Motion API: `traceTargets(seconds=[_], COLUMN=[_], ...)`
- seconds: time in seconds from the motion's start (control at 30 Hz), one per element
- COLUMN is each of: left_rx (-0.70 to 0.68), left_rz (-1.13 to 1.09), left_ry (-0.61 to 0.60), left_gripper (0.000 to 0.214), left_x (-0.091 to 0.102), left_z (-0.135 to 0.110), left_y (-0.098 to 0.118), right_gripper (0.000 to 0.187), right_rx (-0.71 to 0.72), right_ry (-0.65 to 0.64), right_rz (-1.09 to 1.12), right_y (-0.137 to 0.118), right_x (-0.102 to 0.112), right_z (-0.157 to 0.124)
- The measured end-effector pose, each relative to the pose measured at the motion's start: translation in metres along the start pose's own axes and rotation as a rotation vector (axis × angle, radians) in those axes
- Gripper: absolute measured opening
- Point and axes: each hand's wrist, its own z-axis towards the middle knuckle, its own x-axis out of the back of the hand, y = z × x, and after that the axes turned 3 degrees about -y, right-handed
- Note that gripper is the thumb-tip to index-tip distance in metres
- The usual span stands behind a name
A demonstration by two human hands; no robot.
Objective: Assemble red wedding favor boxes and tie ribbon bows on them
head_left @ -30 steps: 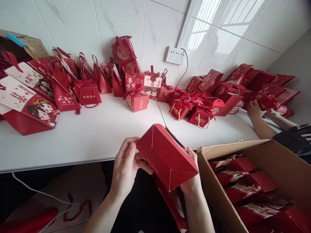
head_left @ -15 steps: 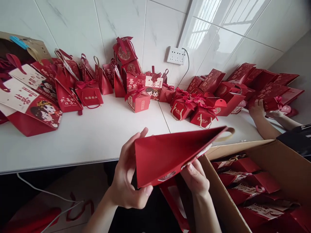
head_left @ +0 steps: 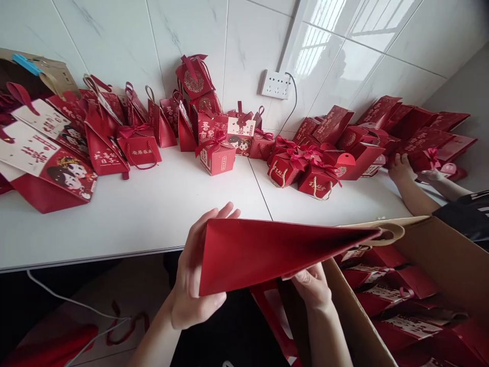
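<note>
Between my two hands lies a red paper gift box [head_left: 263,252], tipped on its side, its plain red triangular side facing up. Its wide base is at the left, and a beige ribbon loop [head_left: 393,234] sticks out at the narrow right end. My left hand [head_left: 196,278] wraps the base end, thumb at the lower edge and fingertips showing past the far edge. My right hand [head_left: 311,288] grips the near long edge with the thumb, its other fingers partly hidden. The box hangs in front of the table edge, beside an open cardboard carton [head_left: 355,306].
Red gift boxes [head_left: 321,178] and bags stand along the white table [head_left: 160,214] against the tiled wall. The carton at right holds several red boxes [head_left: 412,285]. Another person's hands [head_left: 403,171] are among boxes at far right. A white cable [head_left: 72,302] hangs below the table.
The box has turned in my hands: its narrow looped end swung right and slightly down, and the printed face has gone out of sight. My left hand shifted slightly left.
</note>
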Motion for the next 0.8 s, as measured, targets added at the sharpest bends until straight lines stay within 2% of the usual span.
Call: traceTargets(seconds=[0.1, 0.23, 0.3, 0.43, 0.6, 0.67, 0.73, 0.8], left_rx=[0.120, 0.559, 0.683, 0.759, 0.858, 0.897, 0.913, 0.797], left_rz=[-0.058, -0.233, -0.307, -0.439, -0.542, -0.543, -0.525, -0.494], left_ry=[0.068, 0.162, 0.156, 0.133, 0.072, 0.039, 0.014, 0.020], left_gripper=[0.073, 0.055, 0.050, 0.054, 0.061, 0.064, 0.068, 0.066], left_x=[0.000, -0.010, -0.015, -0.020, -0.026, -0.030, -0.034, -0.037], left_z=[0.001, 0.004, 0.006, 0.012, 0.016, 0.015, 0.013, 0.010], left_y=[-0.001, 0.007, 0.011, 0.009, -0.002, -0.005, -0.007, -0.010], right_gripper=[0.034, 0.045, 0.051, 0.052, 0.052, 0.050, 0.044, 0.037], right_rx=[0.037, 0.055, 0.058, 0.004, -0.185, -0.140, -0.003, 0.159], right_ry=[0.030, 0.144, 0.207, 0.338, 0.347, 0.415, 0.463, 0.448], right_rz=[-0.053, -0.187, -0.230, -0.300, -0.452, -0.571, -0.648, -0.617], right_y=[-0.003, -0.019, -0.025, -0.037, -0.061, -0.070, -0.074, -0.071], right_x=[-0.004, -0.015, -0.019, -0.027, -0.038, -0.040, -0.038, -0.031], right_z=[0.000, -0.001, -0.001, -0.001, -0.003, -0.007, -0.012, -0.017])
